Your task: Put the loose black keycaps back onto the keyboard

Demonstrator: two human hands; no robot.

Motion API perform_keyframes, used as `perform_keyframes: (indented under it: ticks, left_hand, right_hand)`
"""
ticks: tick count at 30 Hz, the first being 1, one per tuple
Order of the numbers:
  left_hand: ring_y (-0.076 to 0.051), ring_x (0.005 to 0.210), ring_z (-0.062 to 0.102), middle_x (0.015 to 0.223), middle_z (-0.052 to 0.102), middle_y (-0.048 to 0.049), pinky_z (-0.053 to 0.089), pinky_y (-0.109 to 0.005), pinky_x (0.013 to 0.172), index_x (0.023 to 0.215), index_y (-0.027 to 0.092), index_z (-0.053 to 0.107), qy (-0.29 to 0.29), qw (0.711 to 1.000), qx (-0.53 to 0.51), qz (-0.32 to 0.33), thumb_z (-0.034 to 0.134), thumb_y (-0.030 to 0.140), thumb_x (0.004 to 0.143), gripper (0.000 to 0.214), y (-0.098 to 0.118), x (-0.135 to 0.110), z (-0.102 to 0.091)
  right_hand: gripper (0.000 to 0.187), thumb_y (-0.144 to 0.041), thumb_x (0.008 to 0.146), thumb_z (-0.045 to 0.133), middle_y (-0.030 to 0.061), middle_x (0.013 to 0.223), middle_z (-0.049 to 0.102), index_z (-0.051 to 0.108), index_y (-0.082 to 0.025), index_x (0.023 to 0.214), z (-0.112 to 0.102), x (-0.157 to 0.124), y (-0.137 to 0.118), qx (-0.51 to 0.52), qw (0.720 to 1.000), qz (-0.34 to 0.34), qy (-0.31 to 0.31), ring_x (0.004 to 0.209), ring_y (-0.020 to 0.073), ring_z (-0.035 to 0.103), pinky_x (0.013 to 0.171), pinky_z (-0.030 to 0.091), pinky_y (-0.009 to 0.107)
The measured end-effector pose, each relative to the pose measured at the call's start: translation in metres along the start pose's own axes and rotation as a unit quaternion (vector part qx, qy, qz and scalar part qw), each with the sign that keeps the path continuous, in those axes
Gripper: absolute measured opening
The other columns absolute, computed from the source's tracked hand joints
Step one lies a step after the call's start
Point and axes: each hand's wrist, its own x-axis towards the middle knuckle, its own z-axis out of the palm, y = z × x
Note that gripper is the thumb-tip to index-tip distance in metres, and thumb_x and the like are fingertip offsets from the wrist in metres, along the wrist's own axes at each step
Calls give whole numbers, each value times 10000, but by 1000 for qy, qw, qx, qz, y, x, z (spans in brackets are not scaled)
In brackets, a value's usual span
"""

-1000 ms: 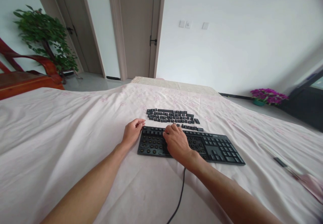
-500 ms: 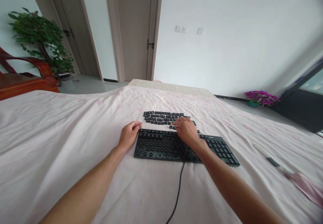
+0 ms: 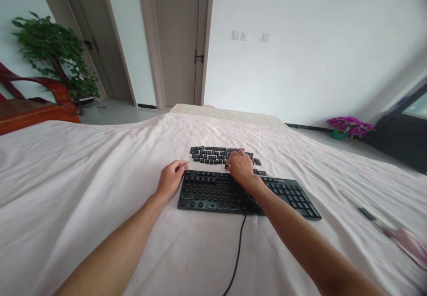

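Note:
A black keyboard [image 3: 213, 205] lies on the cloth; much of its left and middle part has bare key sockets, with some keycaps along its upper rows. Beyond its far edge, loose black keycaps [image 3: 213, 157] are laid out in rows. My left hand [image 3: 171, 179] rests at the keyboard's far left corner, fingers loosely bent and slightly apart, holding nothing I can see. Over the right part of the loose rows, my right hand [image 3: 241, 167] has its fingers drawn together on a small dark keycap [image 3: 226, 166]. That hand hides some of the keycaps under it.
A black cable [image 3: 239, 256] runs from the keyboard towards me across the pale patterned cloth [image 3: 150, 247]. Off to the right lie a thin tool with a dark handle [image 3: 367, 214] and a pink cloth [image 3: 408, 245]. A wooden chair [image 3: 40, 102] stands at the left.
My right hand has shifted slightly left and away from me, over the loose keycaps, uncovering some at its right. My left hand stays at the keyboard corner. The view has shifted slightly.

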Motion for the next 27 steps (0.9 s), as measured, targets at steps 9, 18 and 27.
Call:
perform_keyframes:
  ticks: [9, 18, 27]
  left_hand:
    - [-219, 969, 687, 1008, 745, -70, 511, -351, 899, 1009, 207, 706, 1, 1000, 1, 1, 568, 327, 820, 263, 4, -1, 0]
    - [-218, 956, 690, 1006, 749, -65, 515, -348, 885, 1000, 213, 709, 6, 1000, 8, -6, 572, 321, 810, 258, 2, 0, 0]
    - [-223, 946, 688, 1015, 745, -70, 516, -353, 870, 1013, 210, 705, 1, 1000, 19, 7, 566, 344, 821, 272, 2, 0, -1]
  right_hand:
    - [133, -213, 810, 629, 119, 986, 680, 760, -193, 820, -2, 2, -3, -3, 1000, -25, 8, 1037, 270, 484, 833, 344, 356]
    - [346, -404, 694, 712, 31, 732, 707, 767, -168, 941, -16, -6, 2, 508, 855, 79, -75, 777, 195, 609, 750, 443, 322]
    - [279, -356, 681, 726, 15, 771, 722, 764, -188, 900, -16, -21, -4, 559, 823, 56, -82, 767, 172, 626, 789, 449, 309]
